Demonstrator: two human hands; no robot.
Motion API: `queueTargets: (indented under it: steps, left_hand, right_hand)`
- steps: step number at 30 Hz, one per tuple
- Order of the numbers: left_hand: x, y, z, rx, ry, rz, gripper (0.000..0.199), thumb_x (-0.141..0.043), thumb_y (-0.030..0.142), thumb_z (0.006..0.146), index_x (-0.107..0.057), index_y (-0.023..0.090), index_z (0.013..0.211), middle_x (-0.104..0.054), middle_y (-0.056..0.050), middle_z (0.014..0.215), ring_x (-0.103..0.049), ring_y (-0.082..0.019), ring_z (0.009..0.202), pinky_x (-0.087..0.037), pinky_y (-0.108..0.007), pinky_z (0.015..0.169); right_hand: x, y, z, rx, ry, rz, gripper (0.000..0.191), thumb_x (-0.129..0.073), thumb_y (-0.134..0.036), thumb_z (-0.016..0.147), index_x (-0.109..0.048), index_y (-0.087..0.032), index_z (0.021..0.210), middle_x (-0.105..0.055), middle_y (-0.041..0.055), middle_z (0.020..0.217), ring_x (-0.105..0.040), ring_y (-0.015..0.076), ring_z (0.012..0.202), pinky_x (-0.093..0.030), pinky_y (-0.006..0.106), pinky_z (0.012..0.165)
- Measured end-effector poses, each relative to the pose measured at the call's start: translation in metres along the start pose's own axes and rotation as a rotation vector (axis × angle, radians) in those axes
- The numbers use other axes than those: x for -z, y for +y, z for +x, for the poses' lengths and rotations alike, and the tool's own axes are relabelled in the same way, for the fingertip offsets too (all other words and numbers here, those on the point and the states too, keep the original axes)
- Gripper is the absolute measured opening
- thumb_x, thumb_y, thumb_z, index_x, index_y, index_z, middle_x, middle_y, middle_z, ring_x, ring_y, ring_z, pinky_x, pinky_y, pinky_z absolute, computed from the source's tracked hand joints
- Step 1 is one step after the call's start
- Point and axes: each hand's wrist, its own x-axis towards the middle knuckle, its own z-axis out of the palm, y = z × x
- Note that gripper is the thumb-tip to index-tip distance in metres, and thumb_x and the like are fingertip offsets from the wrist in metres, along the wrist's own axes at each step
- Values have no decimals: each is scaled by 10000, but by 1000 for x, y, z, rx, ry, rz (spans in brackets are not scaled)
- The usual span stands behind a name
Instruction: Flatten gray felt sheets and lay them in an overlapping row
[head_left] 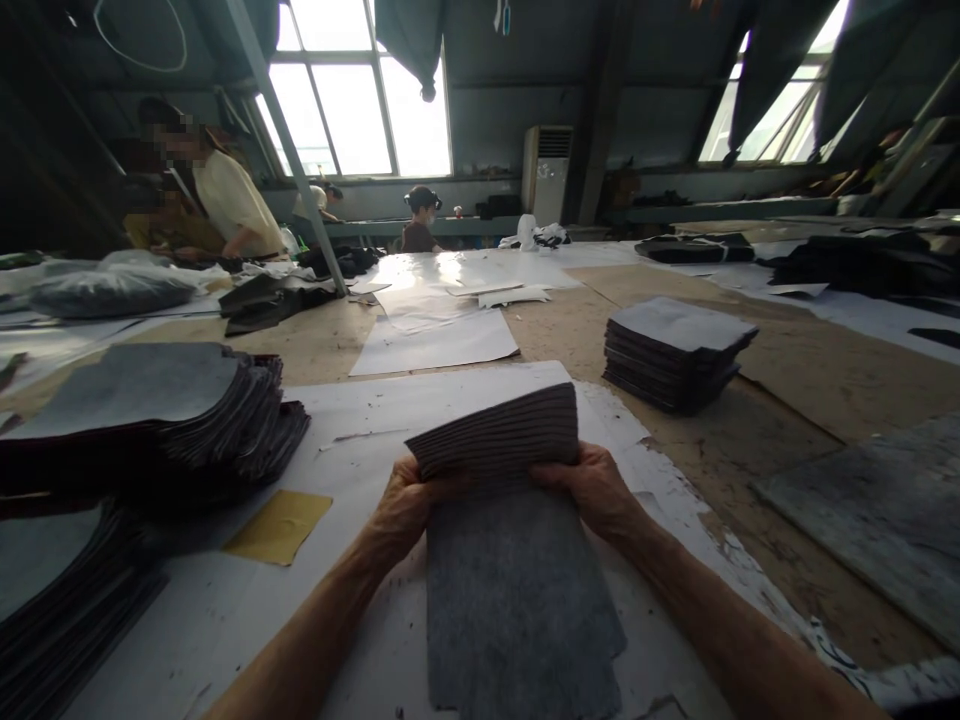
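Observation:
A stack of cut grey fabric pieces (517,600) lies in front of me, its far end bent up so the layered edges fan out. My left hand (412,500) grips the left side of the bent part, thumb on the near face. On the opposite side my right hand (589,485) holds it the same way, thumb pressed across. The fingers behind the stack are hidden. Underneath is a white paper sheet (360,620). A yellow-brown paper square (281,525) rests left of my left hand.
Tall piles of dark cut fabric (142,385) stand at the left. A smaller fabric pile (675,350) sits to the right on the brown table (787,350). A grey slab (885,520) lies at the right edge. A slanted pole (292,150) rises behind; several people work farther back.

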Motion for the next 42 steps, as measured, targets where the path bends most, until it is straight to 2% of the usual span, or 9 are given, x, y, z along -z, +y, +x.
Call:
queueTargets:
  steps: [3, 9, 15, 17, 23, 30, 34, 37, 42]
  left_hand:
    - [0, -1, 3, 58, -48, -39, 291, -786, 265, 531, -711, 117, 770, -711, -65, 746, -637, -193, 648, -505, -283, 634]
    - [-7, -1, 18, 138, 65, -46, 339, -769, 272, 558, -679, 103, 839, -699, -74, 686, -633, -204, 556, -514, -323, 570]
    - [-1, 2, 9, -73, 8, -45, 259, -797, 185, 481, -702, 134, 716, -707, -31, 709, -633, -174, 641, -503, -261, 634]
    - [0, 1, 10, -77, -25, -44, 266, -788, 180, 497, -711, 134, 748, -712, -38, 747, -638, -176, 674, -502, -258, 665]
    - [-6, -1, 18, 134, 37, -39, 352, -761, 221, 541, -686, 119, 869, -705, -73, 702, -641, -215, 569, -515, -327, 560]
    - [0, -2, 17, 12, 75, -100, 297, -756, 72, 402, -699, 135, 686, -700, -21, 652, -624, -160, 573, -501, -246, 575]
    - [-2, 0, 24, 95, -4, -112, 358, -753, 163, 491, -691, 133, 842, -708, -60, 715, -635, -198, 574, -501, -289, 537]
    - [-5, 1, 26, 112, 57, -86, 351, -749, 159, 486, -684, 129, 830, -703, -58, 691, -631, -198, 562, -500, -299, 541]
    - [-3, -1, 25, -48, 184, -97, 329, -734, 61, 383, -691, 131, 702, -699, -17, 664, -621, -167, 600, -489, -252, 585]
  right_hand:
    - [1, 5, 3, 117, 38, -56, 241, -782, -160, 446, -669, -182, 658, -669, -30, 699, -581, 151, 658, -472, 269, 652]
    - [-6, -3, 13, -162, -11, 1, 330, -769, -230, 514, -668, -144, 816, -690, 56, 735, -616, 211, 612, -509, 341, 580]
    - [1, -1, 9, 88, 50, -10, 277, -772, -155, 415, -669, -182, 671, -675, -18, 679, -594, 175, 648, -484, 294, 639]
    - [3, 1, 11, 139, 63, -47, 244, -765, -148, 409, -658, -186, 625, -661, -33, 655, -586, 163, 653, -470, 268, 634]
    - [0, -7, 21, -119, -8, -71, 342, -751, -208, 490, -664, -165, 818, -689, 34, 726, -608, 204, 611, -489, 320, 577]
    - [4, -3, 23, 142, 40, -62, 191, -729, -141, 430, -611, -178, 576, -659, -26, 657, -580, 154, 656, -450, 253, 623]
    - [3, -7, 29, -30, -24, -58, 317, -725, -184, 481, -656, -173, 790, -671, -4, 709, -588, 169, 629, -463, 284, 602]
    - [2, -8, 30, -79, -39, -43, 321, -723, -222, 514, -651, -171, 822, -674, 13, 731, -597, 183, 636, -476, 305, 615]
    - [3, -2, 29, 157, 90, -64, 188, -705, -142, 442, -606, -187, 595, -619, -48, 601, -543, 132, 603, -435, 241, 591]
